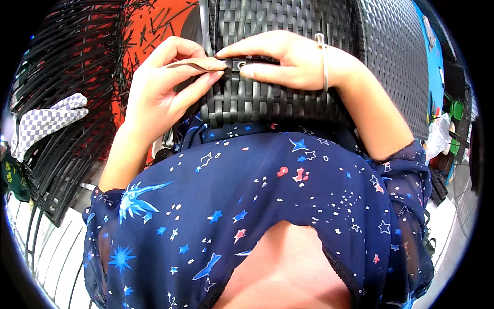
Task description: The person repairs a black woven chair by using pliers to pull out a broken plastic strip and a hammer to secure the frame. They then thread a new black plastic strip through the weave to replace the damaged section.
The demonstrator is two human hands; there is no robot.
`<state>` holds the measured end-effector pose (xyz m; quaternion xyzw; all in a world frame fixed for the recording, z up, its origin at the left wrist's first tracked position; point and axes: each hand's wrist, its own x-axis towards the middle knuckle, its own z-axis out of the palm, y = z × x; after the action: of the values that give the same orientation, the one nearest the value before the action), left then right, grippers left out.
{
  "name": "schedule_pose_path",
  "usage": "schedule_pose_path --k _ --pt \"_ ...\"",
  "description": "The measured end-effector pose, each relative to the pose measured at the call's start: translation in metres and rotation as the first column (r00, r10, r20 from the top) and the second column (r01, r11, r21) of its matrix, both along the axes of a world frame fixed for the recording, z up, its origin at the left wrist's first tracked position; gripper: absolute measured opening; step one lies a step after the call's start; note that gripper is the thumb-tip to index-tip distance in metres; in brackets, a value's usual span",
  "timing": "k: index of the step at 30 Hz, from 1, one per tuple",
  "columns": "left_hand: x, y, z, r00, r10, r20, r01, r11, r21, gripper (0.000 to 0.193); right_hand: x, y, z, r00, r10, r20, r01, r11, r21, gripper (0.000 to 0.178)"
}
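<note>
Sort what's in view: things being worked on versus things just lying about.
In use:
- black woven panel
- strip pinched in left hand
- right hand pressing the weave

Lying about:
- checked glove
- loose black strips
- orange surface

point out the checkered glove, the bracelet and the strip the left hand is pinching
checkered glove [43, 122]: head view, on the palm of the glove.
bracelet [324, 59]: head view, on the band across the right wrist.
strip [188, 64]: head view, on the flat length between the left thumb and the woven black panel.
</note>
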<state>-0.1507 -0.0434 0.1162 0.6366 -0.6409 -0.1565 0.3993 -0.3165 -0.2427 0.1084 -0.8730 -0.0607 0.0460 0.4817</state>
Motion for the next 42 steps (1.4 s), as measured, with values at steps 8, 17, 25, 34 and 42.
schedule_pose_path --k 8,17,25,34,42 --pt "0.008 -0.002 0.016 0.982 -0.151 0.114 0.135 0.98 0.143 0.016 -0.004 0.011 -0.01 0.978 0.024 0.207 0.01 0.987 -0.162 0.041" --pt "0.012 -0.003 0.021 0.945 -0.301 -0.125 0.315 0.943 0.108 0.007 -0.01 0.018 0.001 0.999 0.041 0.033 -0.031 0.969 -0.245 0.055" --pt "0.022 -0.01 0.011 0.949 -0.308 -0.069 0.312 0.948 0.062 0.01 -0.012 0.017 0.001 0.995 -0.074 -0.059 0.064 0.986 -0.157 0.07" --pt "0.017 0.006 0.001 0.946 -0.282 -0.161 0.294 0.954 0.058 0.016 -0.003 0.034 -0.016 0.966 -0.182 0.182 0.229 0.931 -0.285 0.039" --pt "0.022 0.001 0.018 0.894 -0.442 0.077 0.428 0.892 0.144 0.021 -0.005 0.03 -0.013 0.991 -0.13 0.02 0.129 0.925 -0.358 0.055"
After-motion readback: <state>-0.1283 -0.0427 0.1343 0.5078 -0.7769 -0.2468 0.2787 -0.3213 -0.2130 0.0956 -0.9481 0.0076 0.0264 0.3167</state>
